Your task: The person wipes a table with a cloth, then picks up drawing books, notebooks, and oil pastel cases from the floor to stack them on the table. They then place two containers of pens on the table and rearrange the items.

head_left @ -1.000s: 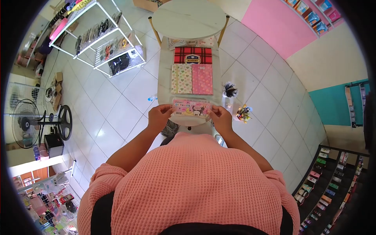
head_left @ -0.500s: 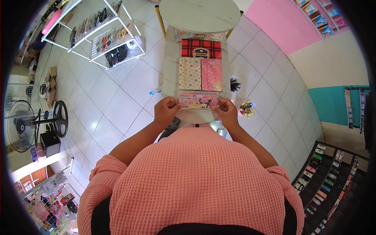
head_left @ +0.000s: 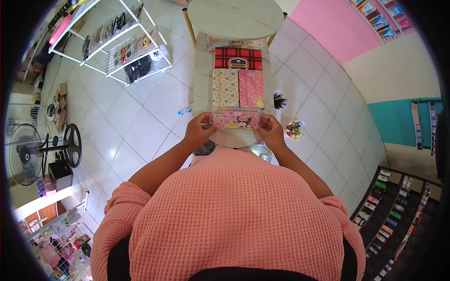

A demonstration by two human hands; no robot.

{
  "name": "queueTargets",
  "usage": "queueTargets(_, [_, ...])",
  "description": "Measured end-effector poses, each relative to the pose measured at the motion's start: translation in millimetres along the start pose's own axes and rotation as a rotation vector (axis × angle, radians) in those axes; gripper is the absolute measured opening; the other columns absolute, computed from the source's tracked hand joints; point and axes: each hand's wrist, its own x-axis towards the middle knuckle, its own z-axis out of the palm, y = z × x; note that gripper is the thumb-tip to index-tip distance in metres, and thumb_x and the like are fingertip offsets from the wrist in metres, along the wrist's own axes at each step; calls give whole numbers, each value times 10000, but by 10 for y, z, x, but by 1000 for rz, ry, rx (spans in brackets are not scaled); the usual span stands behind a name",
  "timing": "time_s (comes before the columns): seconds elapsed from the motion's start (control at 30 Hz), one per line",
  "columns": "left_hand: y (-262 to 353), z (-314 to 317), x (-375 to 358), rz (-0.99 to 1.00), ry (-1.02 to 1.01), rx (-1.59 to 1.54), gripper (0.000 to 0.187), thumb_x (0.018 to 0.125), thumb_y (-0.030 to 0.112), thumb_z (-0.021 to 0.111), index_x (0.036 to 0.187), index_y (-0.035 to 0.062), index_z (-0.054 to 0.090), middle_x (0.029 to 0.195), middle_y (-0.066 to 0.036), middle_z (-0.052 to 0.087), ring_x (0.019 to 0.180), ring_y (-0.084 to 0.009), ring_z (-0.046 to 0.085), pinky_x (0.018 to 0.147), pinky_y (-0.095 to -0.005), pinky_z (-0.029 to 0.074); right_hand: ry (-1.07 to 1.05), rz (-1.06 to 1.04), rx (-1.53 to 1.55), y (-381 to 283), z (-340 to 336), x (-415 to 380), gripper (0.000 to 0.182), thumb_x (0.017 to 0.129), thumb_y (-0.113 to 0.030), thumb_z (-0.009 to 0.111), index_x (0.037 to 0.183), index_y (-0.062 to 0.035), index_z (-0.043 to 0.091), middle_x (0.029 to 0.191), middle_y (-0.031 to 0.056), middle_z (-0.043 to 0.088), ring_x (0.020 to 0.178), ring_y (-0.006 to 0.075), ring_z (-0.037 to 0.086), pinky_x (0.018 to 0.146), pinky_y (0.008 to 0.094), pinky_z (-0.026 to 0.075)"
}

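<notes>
A pink box of oil pastels (head_left: 236,119) lies at the near end of a narrow marbled table, held at both ends. The fingers of my left hand (head_left: 200,131) are closed on its left end. Its right end is between the thumb and fingers of my right hand (head_left: 273,132). Just beyond the box are two notebooks side by side: a cream one with hearts (head_left: 226,89) and a pink patterned one (head_left: 251,89). Behind them lies a red plaid item with an "ACADEMY" label (head_left: 238,61).
Beyond stands a round table (head_left: 236,16). A white rack (head_left: 110,44) and a fan (head_left: 27,154) are on the left. Right of the narrow table are a black bristly object (head_left: 280,100) and a bunch of colourful items (head_left: 295,129). A dark display shelf (head_left: 398,210) stands lower right.
The view has shifted slightly. Both hands keep hold of the pastel box, which has barely moved against the table.
</notes>
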Motion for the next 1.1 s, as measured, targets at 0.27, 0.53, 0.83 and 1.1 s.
queueTargets(0.27, [57,-16,10,-82,-42,60,399,801,186,765,1106,-17,606,997,-85,671,914,-149,651,830,-291,529,-15,19,-49,-17,-51,23,398,806,-58,724,1162,-2,554,1050,85,654,869,115,604,813,270,492])
queueTargets(0.53, [-92,3,-19,-43,-11,67,400,812,134,755,1134,-27,580,991,-79,652,882,-115,633,807,-258,530,-32,48,-196,-58,-84,-12,407,780,-131,767,1128,-8,594,953,45,654,800,90,592,758,246,495])
queueTargets(0.83, [-240,-16,25,-69,3,-1,422,791,139,773,1138,-20,593,905,-57,646,810,-99,621,748,-240,525,-25,60,-208,0,-74,22,429,767,-146,778,1133,-11,598,956,45,661,788,96,601,741,245,499])
queueTargets(1.1, [-33,-134,-35,-135,40,204,415,797,200,770,1118,-19,621,866,-37,665,717,-74,571,671,-217,487,2,37,-374,-93,70,-24,465,761,-200,784,1153,-29,600,982,85,681,814,151,627,769,290,509])
